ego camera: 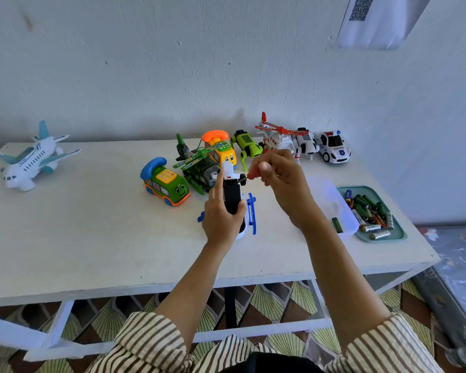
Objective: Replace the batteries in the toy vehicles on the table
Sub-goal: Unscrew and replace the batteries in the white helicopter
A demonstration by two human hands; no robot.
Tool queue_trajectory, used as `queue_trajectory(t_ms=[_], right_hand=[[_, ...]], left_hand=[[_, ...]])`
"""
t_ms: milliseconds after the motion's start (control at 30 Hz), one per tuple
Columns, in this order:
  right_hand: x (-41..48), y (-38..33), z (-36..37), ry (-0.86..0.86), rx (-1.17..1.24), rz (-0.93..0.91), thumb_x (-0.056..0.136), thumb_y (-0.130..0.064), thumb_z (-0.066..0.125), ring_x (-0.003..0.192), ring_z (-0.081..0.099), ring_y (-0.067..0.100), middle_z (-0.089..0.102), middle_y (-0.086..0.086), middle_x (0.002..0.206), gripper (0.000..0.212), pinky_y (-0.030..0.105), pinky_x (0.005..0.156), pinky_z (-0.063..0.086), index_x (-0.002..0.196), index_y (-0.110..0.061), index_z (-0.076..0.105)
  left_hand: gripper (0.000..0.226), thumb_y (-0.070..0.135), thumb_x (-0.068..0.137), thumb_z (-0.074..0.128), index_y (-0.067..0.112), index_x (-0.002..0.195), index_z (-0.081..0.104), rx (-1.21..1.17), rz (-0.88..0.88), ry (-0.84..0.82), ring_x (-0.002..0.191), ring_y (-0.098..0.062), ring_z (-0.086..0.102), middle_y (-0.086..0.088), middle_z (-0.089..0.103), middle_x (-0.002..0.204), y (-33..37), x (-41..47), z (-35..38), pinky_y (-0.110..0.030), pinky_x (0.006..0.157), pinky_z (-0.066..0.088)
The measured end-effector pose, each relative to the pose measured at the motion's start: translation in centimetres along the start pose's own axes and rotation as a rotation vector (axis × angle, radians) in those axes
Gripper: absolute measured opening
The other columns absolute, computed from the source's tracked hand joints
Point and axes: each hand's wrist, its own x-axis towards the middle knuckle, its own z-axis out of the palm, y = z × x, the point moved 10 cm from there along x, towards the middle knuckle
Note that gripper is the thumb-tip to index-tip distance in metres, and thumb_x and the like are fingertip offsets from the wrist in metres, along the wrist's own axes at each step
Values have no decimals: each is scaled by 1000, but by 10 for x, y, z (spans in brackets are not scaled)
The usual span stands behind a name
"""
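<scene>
In the head view, the left hand (222,215) clasped the upturned blue-and-white toy helicopter (236,200) above the desk (97,238) while the right hand (276,175) pinched a red-handled screwdriver (249,175) at its underside, where an off-centre tip could probably slip or drop the screw.

My sleeves (151,343) are cream with brown stripes. The toy (233,195) in my fingers is white and black with blue skids. On the white tabletop (92,232): a white-and-teal plane (30,160), a green bus (166,185) with blue handset, and a teal tray (396,232) of green and silver batteries (371,214).
</scene>
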Motion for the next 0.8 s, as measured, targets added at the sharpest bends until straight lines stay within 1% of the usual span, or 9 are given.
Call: queue_trajectory(t_ms=[100, 200, 300, 367, 433, 533, 600, 667, 800], right_hand=[[1, 3, -3, 24, 63, 43, 91, -5, 57, 66, 61, 5, 64, 17, 95, 14, 13, 57, 43, 94, -18, 57], [1, 3, -9, 59, 179, 44, 94, 5, 44, 59, 62, 18, 67, 20, 93, 20, 22, 51, 42, 91, -12, 53], [2, 1, -9, 49, 99, 8, 99, -11, 35, 65, 59, 13, 65, 22, 91, 25, 21, 61, 44, 94, -19, 57], [2, 3, -9, 53, 48, 6, 98, -21, 40, 70, 58, 5, 61, 21, 96, 21, 16, 66, 44, 90, -20, 60], [2, 3, -9, 58, -17, -6, 95, -17, 51, 76, 59, -3, 58, 18, 98, 16, 12, 67, 44, 87, -13, 63], [2, 8, -14, 103, 24, 37, 91, -9, 58, 72, 65, 11, 64, 14, 95, 2, 15, 59, 43, 92, -10, 59], [2, 9, -18, 134, 128, 62, 90, -1, 56, 62, 63, 18, 67, 15, 94, 7, 19, 54, 43, 94, -6, 53], [2, 8, -18, 125, 155, 45, 93, 4, 47, 63, 61, 21, 68, 17, 92, 16, 23, 53, 43, 93, -10, 53], [1, 10, -13, 87, 127, 16, 99, -8, 36, 69, 63, 17, 66, 22, 87, 19, 27, 57, 45, 98, -9, 55]], left_hand=[[78, 25, 83, 69, 26, 149, 27, -8, -13, -1, 108, -25, 55, -4, 53, 131, -1, 1, -1, -27, 66, 44], [77, 24, 83, 69, 25, 149, 28, -5, 0, -2, 108, -25, 55, -5, 54, 130, 1, 0, 0, -27, 66, 43], [77, 25, 83, 69, 25, 148, 29, 6, 20, -6, 107, -26, 56, -5, 54, 130, 3, 0, 2, -27, 64, 44], [77, 25, 83, 69, 26, 149, 28, 10, 18, -12, 107, -26, 56, -5, 53, 131, 2, 0, 3, -28, 64, 46], [77, 25, 84, 68, 26, 149, 27, 11, -1, -14, 107, -26, 56, -5, 53, 131, 1, 1, 2, -28, 64, 45], [77, 27, 84, 68, 26, 149, 27, 12, -4, -12, 108, -26, 56, -5, 53, 131, 1, 0, 1, -27, 64, 44], [77, 27, 84, 68, 26, 149, 27, 10, -7, -11, 108, -25, 55, -5, 53, 131, 1, 0, 0, -27, 65, 44], [77, 28, 84, 68, 25, 149, 27, 12, -4, -10, 108, -25, 55, -5, 53, 131, 1, 1, 1, -26, 65, 44], [78, 27, 84, 69, 25, 149, 27, 18, 4, -10, 108, -26, 56, -5, 53, 132, 3, 0, 1, -24, 63, 43]])
